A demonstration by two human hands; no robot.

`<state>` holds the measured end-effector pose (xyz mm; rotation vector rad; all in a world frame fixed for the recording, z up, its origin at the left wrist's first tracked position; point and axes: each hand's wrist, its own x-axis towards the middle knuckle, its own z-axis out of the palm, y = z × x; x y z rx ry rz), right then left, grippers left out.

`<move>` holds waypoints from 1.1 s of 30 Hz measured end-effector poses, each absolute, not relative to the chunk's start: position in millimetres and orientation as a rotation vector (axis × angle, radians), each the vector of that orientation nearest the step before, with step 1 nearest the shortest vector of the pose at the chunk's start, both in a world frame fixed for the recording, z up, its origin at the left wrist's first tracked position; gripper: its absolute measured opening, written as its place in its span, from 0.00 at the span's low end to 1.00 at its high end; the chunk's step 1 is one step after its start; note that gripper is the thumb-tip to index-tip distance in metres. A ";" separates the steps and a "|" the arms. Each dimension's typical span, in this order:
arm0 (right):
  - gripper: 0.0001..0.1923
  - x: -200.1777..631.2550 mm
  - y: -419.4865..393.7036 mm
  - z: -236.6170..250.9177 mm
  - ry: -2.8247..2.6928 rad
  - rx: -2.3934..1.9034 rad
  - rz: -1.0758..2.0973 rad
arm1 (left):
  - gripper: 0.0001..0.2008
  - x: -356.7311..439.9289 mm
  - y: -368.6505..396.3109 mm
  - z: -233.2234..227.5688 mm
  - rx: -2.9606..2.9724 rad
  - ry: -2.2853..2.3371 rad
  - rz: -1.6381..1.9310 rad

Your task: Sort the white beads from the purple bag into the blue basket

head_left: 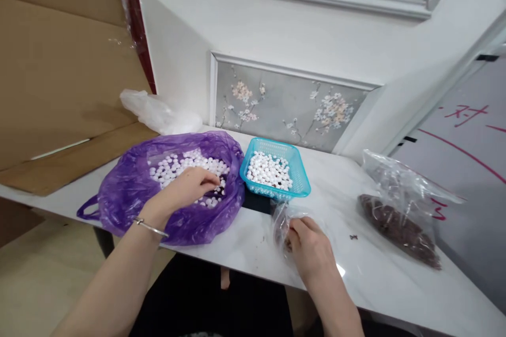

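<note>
My left hand (193, 185), a bracelet at its wrist, is over the opening of a purple plastic bag (130, 189), its fingers curled together at the small white balls (169, 169) inside. Whatever those fingers grip is hidden. At the table's front, my right hand (310, 245) has its fingers pinched in the mouth of a small clear plastic bag (281, 221). Some brownish bits show beside the fingertips, but I cannot make out what is between them. Between and behind my hands stands a turquoise plastic basket (302, 179) holding many white balls with dark bits among them.
On the right of the white table (336, 205) lies a clear zip bag of dark brown pieces (399, 229), with a small brown piece (353, 237) nearby. A large cardboard box (67, 73) stands left. Crumpled white plastic (162, 116) lies against the wall.
</note>
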<state>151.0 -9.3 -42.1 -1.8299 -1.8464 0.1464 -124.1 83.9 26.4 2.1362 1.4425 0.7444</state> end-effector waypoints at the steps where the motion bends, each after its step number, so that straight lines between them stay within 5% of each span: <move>1: 0.16 151.2 -8.3 -42.4 -1.822 -1.796 0.162 | 0.09 -129.8 83.1 21.5 2.176 1.465 0.662; 9: 0.13 156.3 -15.9 -39.8 -1.682 -1.573 0.281 | 0.11 -126.7 85.4 -9.1 2.327 1.602 0.395; 17: 0.07 163.0 -31.2 -26.3 -1.456 -1.620 0.452 | 0.12 -114.7 69.2 14.9 2.279 1.582 0.685; 22: 0.09 163.0 -32.4 -28.8 -1.375 -1.576 0.543 | 0.09 -76.4 39.6 23.3 1.732 1.122 1.096; 33: 0.12 169.1 -37.3 -36.5 -1.234 -1.466 0.758 | 0.08 -9.1 12.0 0.2 0.960 0.652 0.882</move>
